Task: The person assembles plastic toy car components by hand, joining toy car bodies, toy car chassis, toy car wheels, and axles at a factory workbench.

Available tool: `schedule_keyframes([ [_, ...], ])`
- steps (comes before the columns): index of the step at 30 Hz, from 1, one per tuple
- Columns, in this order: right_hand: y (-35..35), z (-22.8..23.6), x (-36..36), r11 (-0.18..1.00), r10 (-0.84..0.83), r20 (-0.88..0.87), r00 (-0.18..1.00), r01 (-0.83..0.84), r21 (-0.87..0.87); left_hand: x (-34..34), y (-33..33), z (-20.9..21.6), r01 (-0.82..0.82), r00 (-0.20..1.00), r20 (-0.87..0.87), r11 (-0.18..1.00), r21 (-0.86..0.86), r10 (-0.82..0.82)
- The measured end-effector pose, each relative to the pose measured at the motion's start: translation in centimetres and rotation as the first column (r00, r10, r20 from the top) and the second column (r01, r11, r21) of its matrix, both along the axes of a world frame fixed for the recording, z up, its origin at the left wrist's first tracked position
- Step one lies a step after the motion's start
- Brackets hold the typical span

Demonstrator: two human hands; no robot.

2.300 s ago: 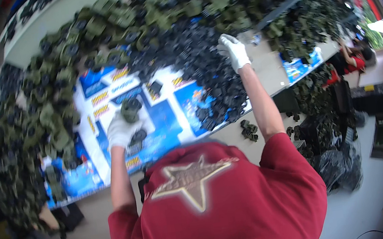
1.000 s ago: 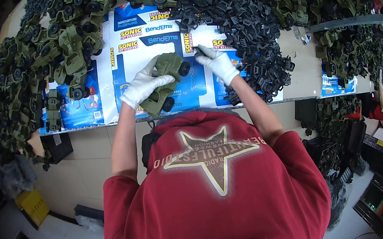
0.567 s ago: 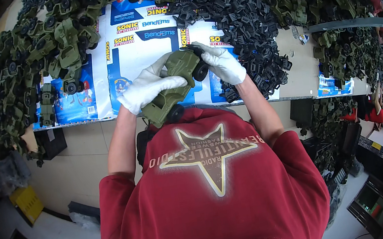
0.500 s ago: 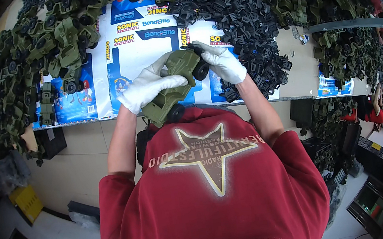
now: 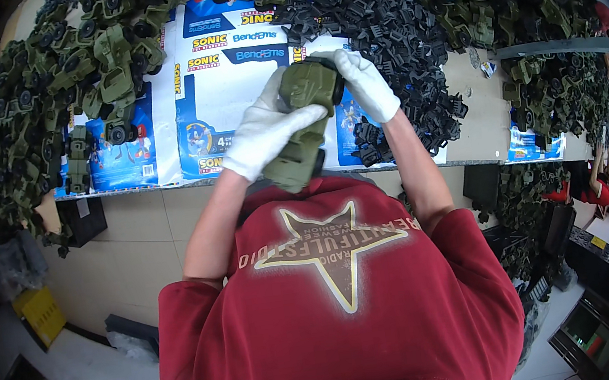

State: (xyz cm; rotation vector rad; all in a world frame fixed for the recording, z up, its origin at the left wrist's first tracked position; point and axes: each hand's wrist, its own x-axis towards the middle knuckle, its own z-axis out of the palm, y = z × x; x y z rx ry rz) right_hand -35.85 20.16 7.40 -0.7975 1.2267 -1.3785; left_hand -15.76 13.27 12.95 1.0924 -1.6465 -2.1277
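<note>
An olive-green toy truck (image 5: 304, 86) with black wheels is held tilted above the table's near edge, close to my chest. My left hand (image 5: 264, 135), in a white glove, wraps round its middle with the thumb across the body. At the truck's far end my right hand (image 5: 370, 90), also white-gloved, has its fingers closed against the front corner by a wheel. A dark part shows at that front end, mostly covered by the right fingers. Right of my hands lies a heap of small black plastic parts (image 5: 410, 61).
Printed blue-and-white cardboard sheets (image 5: 228, 77) cover the table beneath my hands. Piles of green toy trucks (image 5: 112, 69) rise at the left, along the back and at the right. A metal rail (image 5: 562, 46) crosses the right side. Another person (image 5: 602, 181) is at the far right.
Both hands have shifted slightly right with the truck. The truck has turned more upright, its roof now facing up, and the black part at its front is less visible.
</note>
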Motion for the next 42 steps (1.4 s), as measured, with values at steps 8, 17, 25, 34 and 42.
schedule_keyframes([
  [8, 0.9, 0.4, 2.8, 0.987, -0.161, -0.149, 0.976, 0.161, -0.012, -1.7, 0.3, -6.1, -0.045, 0.924, -0.381, 0.996, -0.076, 0.013],
  [17, 2.3, 1.5, 3.7, 0.982, -0.162, -0.476, 0.865, 0.094, -0.163, -2.3, -0.4, -7.3, -0.091, 0.757, -0.651, 0.979, -0.181, -0.05],
  [25, 2.4, 1.4, 6.1, 0.91, -0.397, -0.512, 0.761, 0.254, -0.328, -1.5, 1.5, -6.2, -0.129, 0.811, -0.576, 0.992, -0.008, 0.1],
  [34, 2.6, -0.4, 5.9, 0.956, -0.292, -0.396, 0.87, 0.255, -0.146, -1.3, 1.1, -6.3, -0.238, 0.87, -0.457, 0.969, -0.064, 0.183],
  [42, 5.2, 0.3, 2.3, 0.934, -0.083, 0.707, 0.702, -0.194, 0.301, -0.5, -1.7, -10.5, -0.252, 0.953, 0.034, 0.853, -0.456, 0.3],
])
